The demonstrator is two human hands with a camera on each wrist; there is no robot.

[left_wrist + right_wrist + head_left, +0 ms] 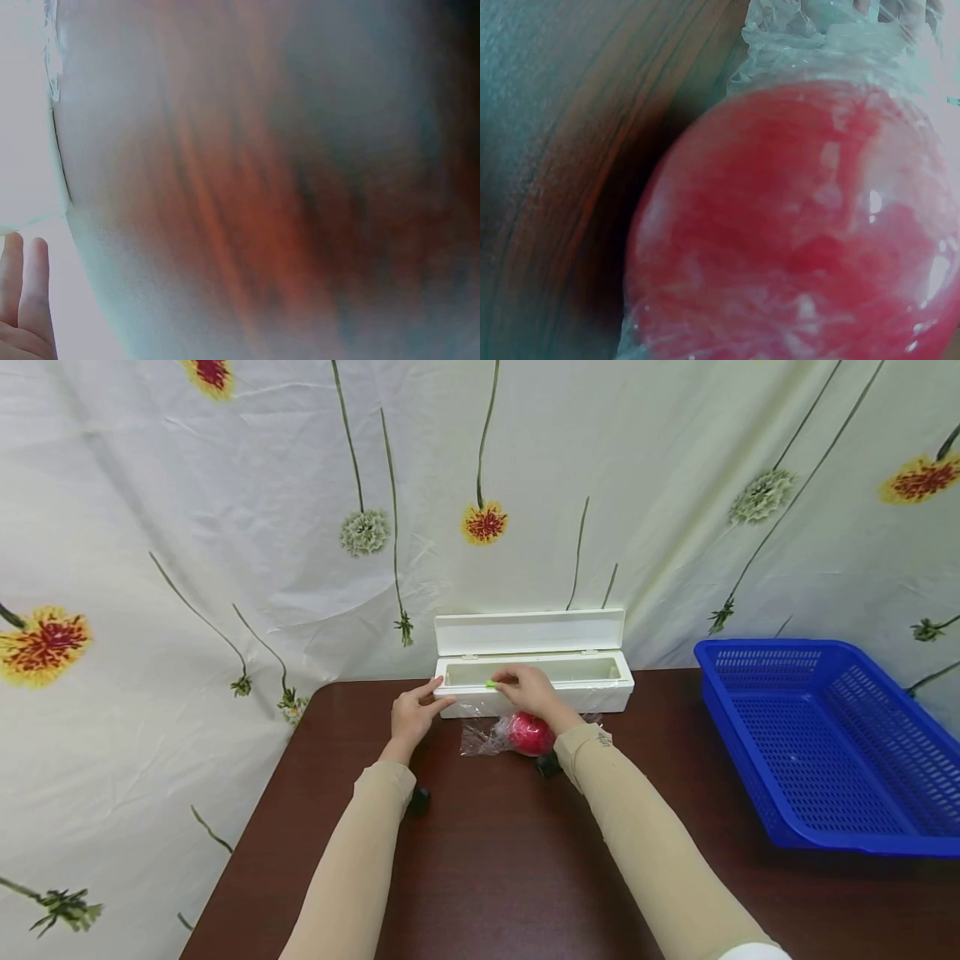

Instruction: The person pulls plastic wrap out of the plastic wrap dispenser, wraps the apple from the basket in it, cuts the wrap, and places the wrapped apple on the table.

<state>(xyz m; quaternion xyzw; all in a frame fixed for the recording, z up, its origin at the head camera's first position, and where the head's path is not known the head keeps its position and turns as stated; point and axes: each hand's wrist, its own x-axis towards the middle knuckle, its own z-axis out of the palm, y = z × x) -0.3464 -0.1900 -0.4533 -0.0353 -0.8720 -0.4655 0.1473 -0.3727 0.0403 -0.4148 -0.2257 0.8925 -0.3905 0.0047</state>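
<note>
A long white cling film box [534, 693] stands at the back of the table with its lid [529, 633] raised. My left hand [411, 717] holds the box's left end, thumb at the front; two of its fingers [34, 292] show by the white box in the left wrist view. My right hand [531, 691] pinches a small bright green slider [491, 684] on the box's front edge. Below that hand, against the box front, sits a red apple [529, 734] in clear film [482, 739]. The apple [795, 225] fills much of the right wrist view.
A blue plastic basket [780, 793] stands on the right side of the dark brown table [510, 868]. A white flowered curtain [300, 518] hangs behind the table and along its left. Small dark cameras sit under both wrists.
</note>
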